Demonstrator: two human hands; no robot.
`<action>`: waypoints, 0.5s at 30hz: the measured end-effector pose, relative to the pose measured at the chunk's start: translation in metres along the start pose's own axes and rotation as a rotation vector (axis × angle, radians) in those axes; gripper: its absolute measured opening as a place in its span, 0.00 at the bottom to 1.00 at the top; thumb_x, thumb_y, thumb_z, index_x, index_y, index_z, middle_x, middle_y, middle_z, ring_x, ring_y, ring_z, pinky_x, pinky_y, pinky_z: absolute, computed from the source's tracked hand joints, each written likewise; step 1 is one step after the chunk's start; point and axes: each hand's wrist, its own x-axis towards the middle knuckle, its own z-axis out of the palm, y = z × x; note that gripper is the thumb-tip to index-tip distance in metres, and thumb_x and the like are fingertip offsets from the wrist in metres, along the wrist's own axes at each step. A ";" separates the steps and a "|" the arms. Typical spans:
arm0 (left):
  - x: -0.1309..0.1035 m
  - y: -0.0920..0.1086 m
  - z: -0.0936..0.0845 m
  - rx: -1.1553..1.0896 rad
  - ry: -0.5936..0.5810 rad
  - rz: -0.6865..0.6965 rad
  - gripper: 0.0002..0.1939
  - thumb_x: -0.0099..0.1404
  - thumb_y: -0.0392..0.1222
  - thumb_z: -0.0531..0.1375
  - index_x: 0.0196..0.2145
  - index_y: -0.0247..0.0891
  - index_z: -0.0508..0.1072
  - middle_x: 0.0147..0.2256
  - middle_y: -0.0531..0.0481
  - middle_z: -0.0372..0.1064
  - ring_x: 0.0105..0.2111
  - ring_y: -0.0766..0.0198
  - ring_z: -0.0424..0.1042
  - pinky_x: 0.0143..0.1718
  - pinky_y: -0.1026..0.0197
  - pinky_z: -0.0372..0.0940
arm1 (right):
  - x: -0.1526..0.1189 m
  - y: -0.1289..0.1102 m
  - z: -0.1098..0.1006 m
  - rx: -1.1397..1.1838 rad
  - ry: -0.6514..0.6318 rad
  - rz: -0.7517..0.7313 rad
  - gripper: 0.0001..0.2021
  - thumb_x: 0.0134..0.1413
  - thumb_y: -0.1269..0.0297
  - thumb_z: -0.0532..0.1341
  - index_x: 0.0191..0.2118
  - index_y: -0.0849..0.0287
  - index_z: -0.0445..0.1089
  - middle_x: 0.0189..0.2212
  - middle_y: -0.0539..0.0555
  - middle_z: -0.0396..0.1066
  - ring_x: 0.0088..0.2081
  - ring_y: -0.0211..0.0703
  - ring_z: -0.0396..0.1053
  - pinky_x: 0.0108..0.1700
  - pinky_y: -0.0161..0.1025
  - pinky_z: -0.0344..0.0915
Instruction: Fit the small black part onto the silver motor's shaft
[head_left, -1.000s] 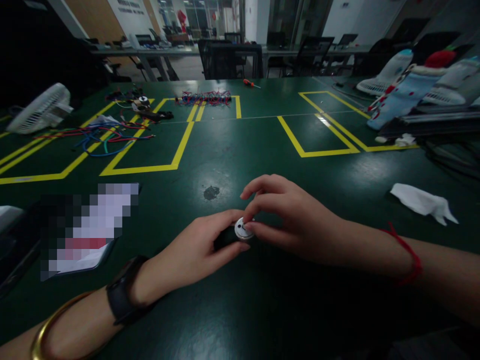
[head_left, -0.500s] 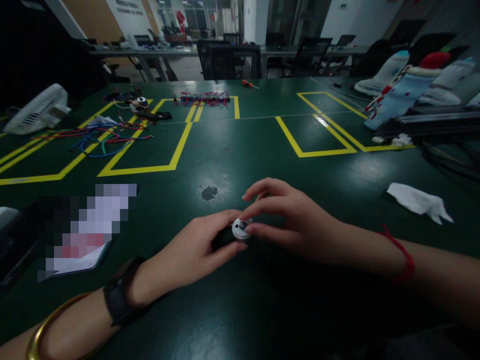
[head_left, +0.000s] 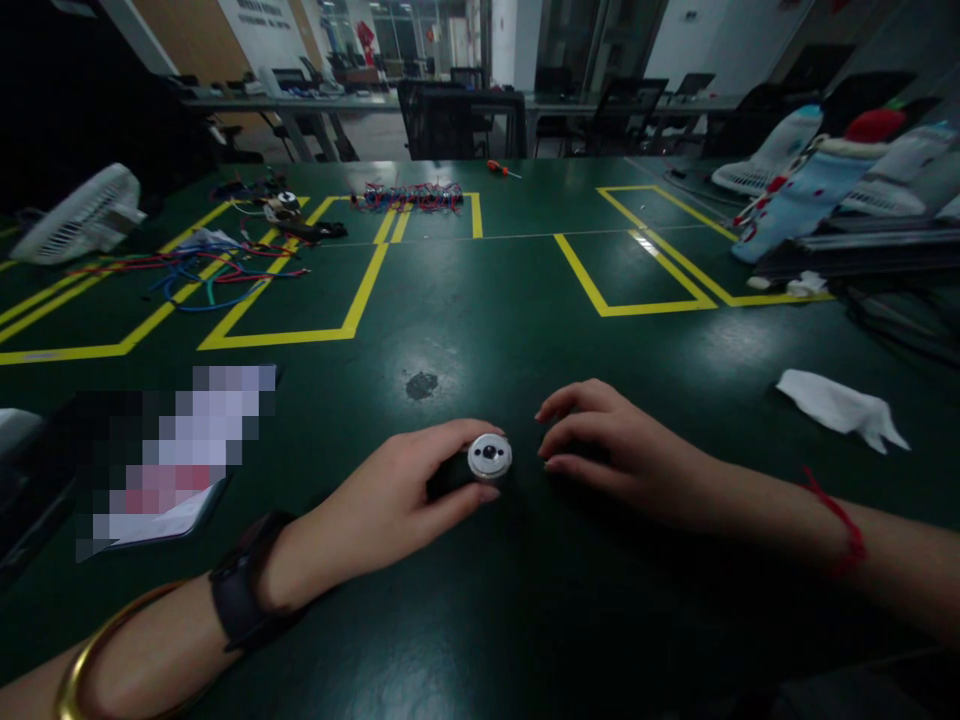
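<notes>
A small motor [head_left: 490, 456], round and silver with a dark centre and two small dark holes in its end face, stands on the green table. My left hand [head_left: 405, 480] is closed around its left side, thumb in front and fingers behind. To the right of it, apart from the motor, my right hand [head_left: 622, 450] hovers with curled fingers spread and nothing visible between them. The motor's lower body is mostly hidden in shadow and by my left hand.
At left lie a phone [head_left: 180, 515], bundled wires [head_left: 202, 270] and a white fan [head_left: 82, 215]. Farther back are more wires [head_left: 409, 197] and a screwdriver [head_left: 499, 168]. A tissue [head_left: 836, 405] and a blue plush figure [head_left: 787, 200] are on the right. Yellow tape marks the table.
My right hand has let go of the motor's top and drawn away to the right, uncovering the end face. The left hand keeps its hold in nearly the same place.
</notes>
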 end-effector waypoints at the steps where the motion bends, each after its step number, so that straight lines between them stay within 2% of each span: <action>1: 0.000 0.000 0.000 0.003 0.000 -0.004 0.19 0.68 0.40 0.60 0.55 0.48 0.64 0.49 0.56 0.70 0.47 0.63 0.71 0.49 0.61 0.64 | -0.003 0.004 0.003 -0.011 -0.012 0.008 0.06 0.59 0.65 0.62 0.40 0.56 0.75 0.49 0.58 0.67 0.51 0.50 0.64 0.52 0.49 0.64; 5: 0.000 0.000 0.000 0.011 -0.005 -0.009 0.19 0.68 0.41 0.60 0.55 0.48 0.64 0.50 0.56 0.70 0.48 0.63 0.71 0.49 0.61 0.64 | -0.008 0.012 0.011 0.001 -0.015 0.031 0.06 0.60 0.63 0.62 0.41 0.54 0.75 0.50 0.57 0.67 0.54 0.50 0.62 0.54 0.50 0.62; 10: 0.000 -0.001 -0.001 0.010 -0.008 -0.017 0.19 0.68 0.41 0.60 0.55 0.48 0.64 0.50 0.56 0.70 0.48 0.63 0.71 0.49 0.62 0.64 | -0.009 0.010 0.010 0.089 0.000 0.048 0.07 0.59 0.64 0.63 0.43 0.54 0.75 0.52 0.56 0.66 0.55 0.49 0.62 0.57 0.49 0.60; 12: -0.001 -0.002 -0.001 0.013 -0.006 -0.020 0.19 0.68 0.41 0.60 0.55 0.48 0.64 0.50 0.56 0.70 0.48 0.63 0.71 0.49 0.62 0.64 | -0.010 0.010 0.007 0.199 0.057 0.085 0.08 0.58 0.64 0.63 0.44 0.54 0.75 0.52 0.56 0.66 0.55 0.48 0.64 0.56 0.47 0.61; 15: -0.001 -0.002 -0.001 0.014 -0.005 -0.018 0.20 0.67 0.41 0.60 0.55 0.48 0.64 0.51 0.55 0.69 0.49 0.62 0.70 0.51 0.61 0.64 | -0.013 0.013 0.002 0.474 0.232 0.210 0.06 0.58 0.63 0.64 0.41 0.53 0.75 0.46 0.53 0.71 0.48 0.44 0.69 0.50 0.42 0.65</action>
